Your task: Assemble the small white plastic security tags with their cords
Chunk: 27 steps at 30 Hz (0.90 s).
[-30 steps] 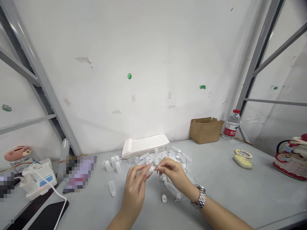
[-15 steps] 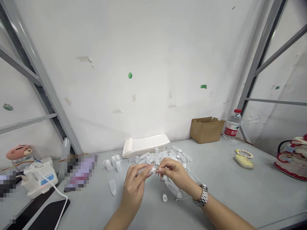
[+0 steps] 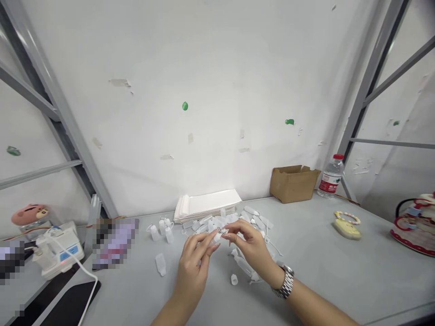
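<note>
Both hands pinch one small vial (image 3: 217, 236) at the fingertips, just above the table (image 3: 340, 271) at frame centre. I read the left hand (image 3: 194, 267) coming up from 6 o'clock, fingers stretched toward 1, thumb and index clamped on the vial. The right hand (image 3: 249, 246) enters from 4 o'clock, wrist bent, fingers curled onto the vial's top end, with a watch (image 3: 284, 281) on that wrist. The vial pile (image 3: 238, 219) sits at 12 of the hands, the paper stack (image 3: 205, 204) beyond it.

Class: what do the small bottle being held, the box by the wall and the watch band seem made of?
Small bottle: probably plastic, translucent white, matt. Box: cardboard, dull brown, creased flaps. Watch band: likely metal, silvery links that glint.
</note>
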Tool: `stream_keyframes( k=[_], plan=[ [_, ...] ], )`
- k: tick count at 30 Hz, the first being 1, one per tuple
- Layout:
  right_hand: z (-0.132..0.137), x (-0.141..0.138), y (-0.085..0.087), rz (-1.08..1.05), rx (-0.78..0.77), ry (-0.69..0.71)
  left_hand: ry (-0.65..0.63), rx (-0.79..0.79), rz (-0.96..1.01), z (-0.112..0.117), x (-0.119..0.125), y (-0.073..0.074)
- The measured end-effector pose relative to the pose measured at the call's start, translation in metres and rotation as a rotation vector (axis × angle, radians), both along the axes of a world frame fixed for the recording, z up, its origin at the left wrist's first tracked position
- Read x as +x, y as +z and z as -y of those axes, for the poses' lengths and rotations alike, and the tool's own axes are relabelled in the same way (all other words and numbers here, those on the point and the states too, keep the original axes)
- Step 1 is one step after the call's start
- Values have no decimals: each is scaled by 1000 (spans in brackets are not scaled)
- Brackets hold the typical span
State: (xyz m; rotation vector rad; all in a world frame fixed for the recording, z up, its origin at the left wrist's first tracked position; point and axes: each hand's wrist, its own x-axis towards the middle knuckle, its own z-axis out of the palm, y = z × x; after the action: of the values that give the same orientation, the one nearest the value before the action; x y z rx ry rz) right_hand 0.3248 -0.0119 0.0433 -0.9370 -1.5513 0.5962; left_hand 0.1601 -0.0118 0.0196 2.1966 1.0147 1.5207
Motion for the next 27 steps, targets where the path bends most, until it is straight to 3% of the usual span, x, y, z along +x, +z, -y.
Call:
stream_keyframes(
  k=[5, 13, 27],
  plan=[
    [1, 1, -3, 54, 130, -53, 28, -81, 53, 1, 1, -1],
    [0, -1, -7, 111, 252, -78, 57, -62, 8, 0, 0, -3],
    [1, -5, -8, 37, 98, -74, 57, -75, 8, 1, 2, -3]
  ],
)
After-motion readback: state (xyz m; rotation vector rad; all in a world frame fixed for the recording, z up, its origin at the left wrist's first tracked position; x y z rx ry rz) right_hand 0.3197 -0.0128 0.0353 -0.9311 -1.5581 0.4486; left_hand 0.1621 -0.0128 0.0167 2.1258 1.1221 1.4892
